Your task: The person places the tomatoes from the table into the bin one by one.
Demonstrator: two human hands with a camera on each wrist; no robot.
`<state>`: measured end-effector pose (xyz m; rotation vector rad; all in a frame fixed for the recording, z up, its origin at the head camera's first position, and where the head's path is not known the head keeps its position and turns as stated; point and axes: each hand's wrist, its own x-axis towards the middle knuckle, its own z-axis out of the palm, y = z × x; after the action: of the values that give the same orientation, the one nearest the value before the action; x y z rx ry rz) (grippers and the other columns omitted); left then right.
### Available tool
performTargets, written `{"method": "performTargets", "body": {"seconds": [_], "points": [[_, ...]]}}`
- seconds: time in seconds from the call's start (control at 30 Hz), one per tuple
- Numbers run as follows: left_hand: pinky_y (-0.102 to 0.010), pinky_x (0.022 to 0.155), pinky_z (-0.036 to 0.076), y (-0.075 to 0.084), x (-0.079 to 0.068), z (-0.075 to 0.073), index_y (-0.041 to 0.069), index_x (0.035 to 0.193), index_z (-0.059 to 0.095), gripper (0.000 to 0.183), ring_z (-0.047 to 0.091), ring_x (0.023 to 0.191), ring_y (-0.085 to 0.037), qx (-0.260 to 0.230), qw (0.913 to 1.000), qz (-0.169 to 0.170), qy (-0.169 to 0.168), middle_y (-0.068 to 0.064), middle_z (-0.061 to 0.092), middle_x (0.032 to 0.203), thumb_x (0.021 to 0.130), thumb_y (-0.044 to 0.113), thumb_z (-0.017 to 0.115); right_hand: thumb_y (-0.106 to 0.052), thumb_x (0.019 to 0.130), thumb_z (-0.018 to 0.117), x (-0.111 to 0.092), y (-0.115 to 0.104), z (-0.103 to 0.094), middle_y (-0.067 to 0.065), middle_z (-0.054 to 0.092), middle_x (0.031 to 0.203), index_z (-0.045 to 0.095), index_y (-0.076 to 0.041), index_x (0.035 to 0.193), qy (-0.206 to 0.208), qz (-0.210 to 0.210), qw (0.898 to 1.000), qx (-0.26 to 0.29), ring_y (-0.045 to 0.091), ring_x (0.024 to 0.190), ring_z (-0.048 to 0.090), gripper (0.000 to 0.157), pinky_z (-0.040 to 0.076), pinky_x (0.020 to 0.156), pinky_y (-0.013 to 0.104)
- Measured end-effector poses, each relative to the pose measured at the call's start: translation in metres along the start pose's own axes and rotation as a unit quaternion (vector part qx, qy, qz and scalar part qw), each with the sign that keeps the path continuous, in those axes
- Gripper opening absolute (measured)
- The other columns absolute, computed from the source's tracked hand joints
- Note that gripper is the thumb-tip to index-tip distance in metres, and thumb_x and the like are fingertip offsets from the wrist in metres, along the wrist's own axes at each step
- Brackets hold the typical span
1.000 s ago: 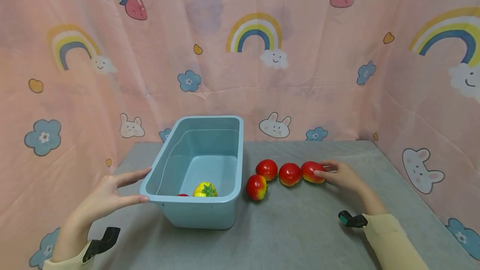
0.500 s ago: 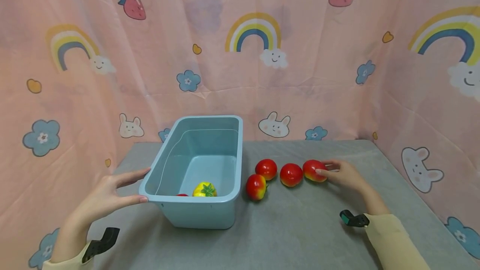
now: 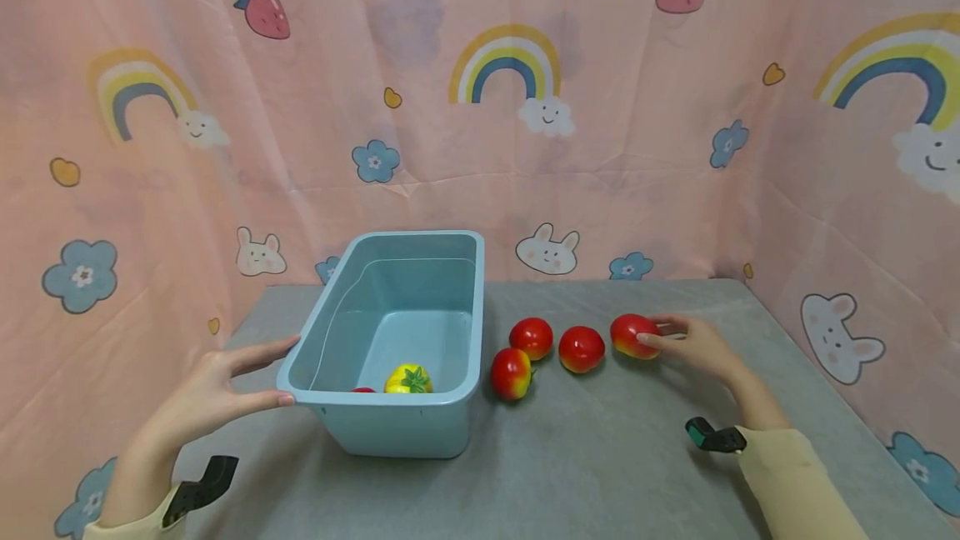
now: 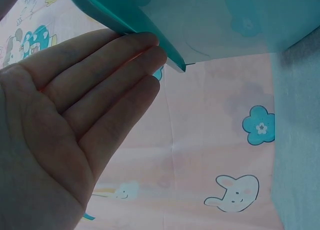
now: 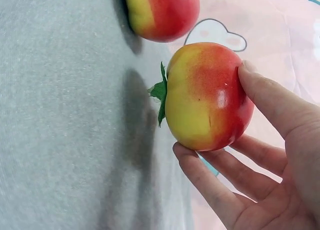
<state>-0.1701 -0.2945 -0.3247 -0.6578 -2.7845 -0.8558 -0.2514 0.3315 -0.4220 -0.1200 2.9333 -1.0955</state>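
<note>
Head view: pink curtain (image 3: 480,157), thin, softly creased, printed with rainbows, rabbits and flowers, behind a grey bench (image 3: 585,465) with a matte, faintly fibrous surface. Left of centre on the bench, a pale blue tub (image 3: 397,433), deep, smooth, probably plastic, with rounded corners and a thick lip. At its near left corner, the left hand (image 3: 201,397), fingers straight and parted from the thumb, touching the rim without curling round it. Possible trouble: an uneven push on that corner, enough to slide or tip the tub.

Well to the right of the tub, the right hand (image 3: 693,344), thumb and fingers pinching a red and yellow tomato (image 3: 632,336), seemingly just clear of the bench. Squat, rounded, glossy skin; likely to twist free with any loosening of the fingertip hold. Between tub and hand, three more tomatoes (image 3: 581,349), equally shiny, prone to rolling after a low sideways knock.

Inside the tub, a ribbed yellow fruit (image 3: 405,379) with a green star-shaped top; beside it, something red (image 3: 363,390), perhaps another tomato, mostly hidden by the near rim. Smallest, in the right wrist view: pointed green leaves (image 5: 160,94) on the held tomato, thin and fabric-like.
</note>
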Motion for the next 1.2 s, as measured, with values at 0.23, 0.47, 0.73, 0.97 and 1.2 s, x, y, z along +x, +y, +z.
{"method": "performTargets", "body": {"seconds": [0.23,0.47,0.73,0.97,1.2], "points": [[-0.021,0.086,0.047,0.000,0.000,0.000,0.022,0.134,0.056,0.062,0.048,0.112,0.012,-0.003,1.0000,0.003,0.000,0.002,0.062,0.128,0.077,0.031,0.079,-0.052,0.086,0.063,-0.002,-0.008,-0.006,0.027,0.057,0.124,0.051,-0.001,0.133,0.006,-0.003,1.000,-0.009,0.043,0.110,0.054,0.070,0.053,0.080,0.048],[-0.020,0.086,0.047,0.000,-0.001,0.000,0.023,0.134,0.056,0.063,0.048,0.112,0.013,-0.002,1.0000,0.002,0.002,0.002,0.062,0.127,0.076,0.032,0.079,-0.053,0.086,0.062,-0.004,-0.014,-0.011,0.027,0.056,0.126,0.050,-0.002,0.133,0.006,-0.002,1.000,-0.013,0.044,0.111,0.054,0.070,0.052,0.081,0.051],[-0.024,0.086,0.048,-0.001,0.000,0.001,0.023,0.134,0.056,0.063,0.048,0.112,0.013,0.003,1.0000,0.001,0.003,0.002,0.062,0.127,0.076,0.032,0.079,-0.051,0.087,0.062,-0.008,-0.020,-0.018,0.027,0.057,0.125,0.050,-0.003,0.133,0.010,-0.016,1.000,-0.016,0.044,0.109,0.057,0.068,0.052,0.081,0.052],[-0.026,0.087,0.049,0.000,0.000,0.000,0.023,0.134,0.055,0.063,0.048,0.112,0.012,0.002,1.0000,-0.001,0.001,0.002,0.062,0.128,0.076,0.033,0.079,-0.051,0.087,0.061,-0.011,-0.032,-0.024,0.028,0.056,0.126,0.049,-0.002,0.135,0.012,-0.021,0.999,-0.025,0.046,0.110,0.056,0.069,0.052,0.080,0.053],[-0.021,0.085,0.047,0.000,0.000,0.000,0.024,0.134,0.056,0.063,0.047,0.112,0.014,0.005,1.0000,-0.006,-0.001,0.001,0.062,0.128,0.076,0.034,0.079,-0.053,0.086,0.062,-0.012,-0.045,-0.029,0.026,0.057,0.125,0.050,-0.003,0.134,0.018,-0.029,0.999,-0.022,0.045,0.109,0.057,0.070,0.053,0.080,0.052]]}}
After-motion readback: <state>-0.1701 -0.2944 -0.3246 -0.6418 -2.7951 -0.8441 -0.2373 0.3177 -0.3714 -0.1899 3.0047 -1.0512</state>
